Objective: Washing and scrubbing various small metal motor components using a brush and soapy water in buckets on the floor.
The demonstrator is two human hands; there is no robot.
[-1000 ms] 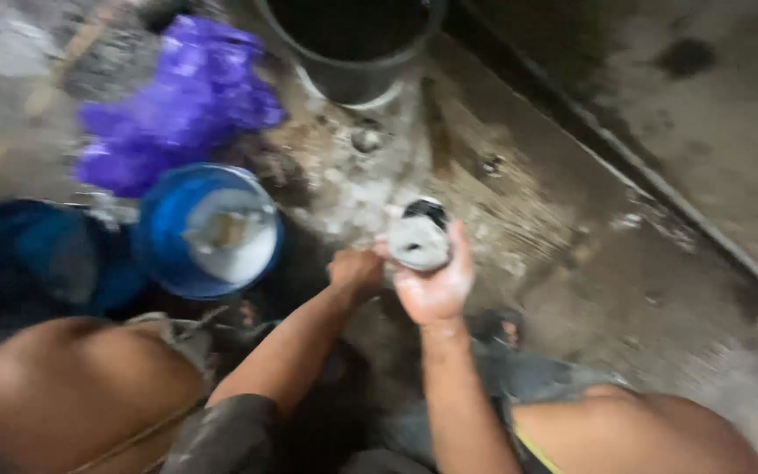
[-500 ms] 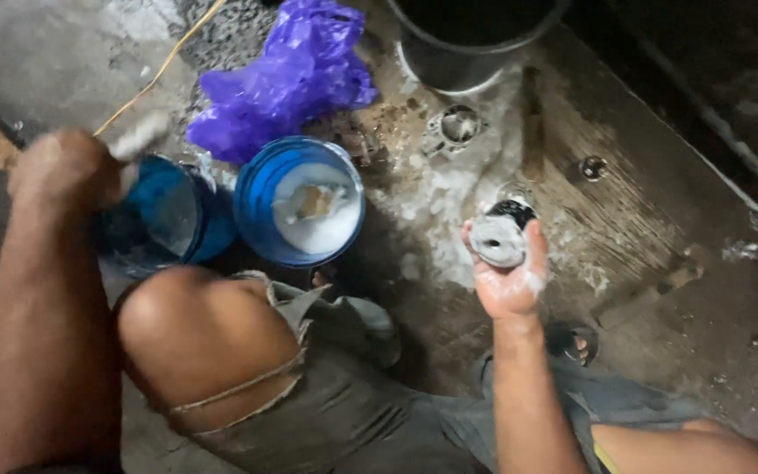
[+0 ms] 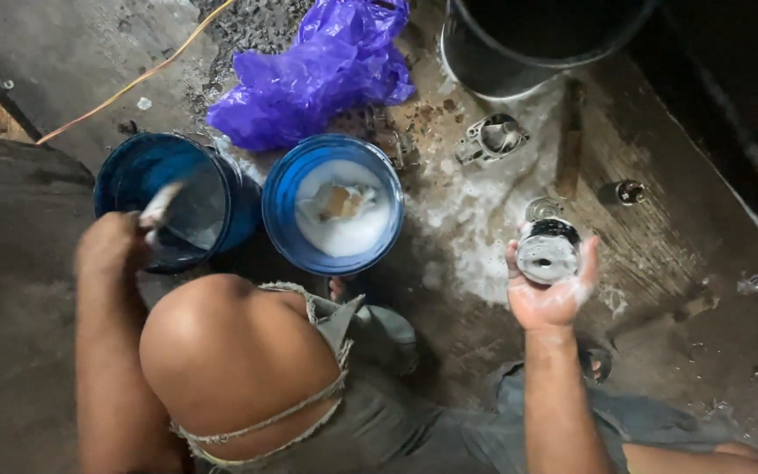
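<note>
Right hand [image 3: 553,294] gripping palm-up around a round metal part [image 3: 547,252], fingers curled on its sides, soapy foam clinging to palm and part; part sitting in the hand above the wet concrete floor [image 3: 660,263], right of centre. Left hand [image 3: 114,248] closing its grip on a pale brush or cloth piece [image 3: 158,208], blurred, cannot tell which, and holding it at the rim of the left blue bucket [image 3: 173,197]. Standing just beside that, touching or nearly so, a second blue bucket [image 3: 333,204] holding white foam with a small brownish lump floating in the middle. Lying behind both buckets, a crumpled purple plastic bag [image 3: 313,75]. Sitting at top edge, a dark large pail [image 3: 519,44], only partly showing. Lying on the floor near the pail, a grey metal housing piece [image 3: 490,139], and further right a small cylindrical metal piece [image 3: 626,191]; between them a rusty flat bar [image 3: 570,140]. Spreading across the floor between foam bucket and right hand, white suds. Running across the top left, a yellow cord [image 3: 133,79]. Filling the bottom middle, a bare bent knee [image 3: 230,351] in frayed grey shorts.
</note>
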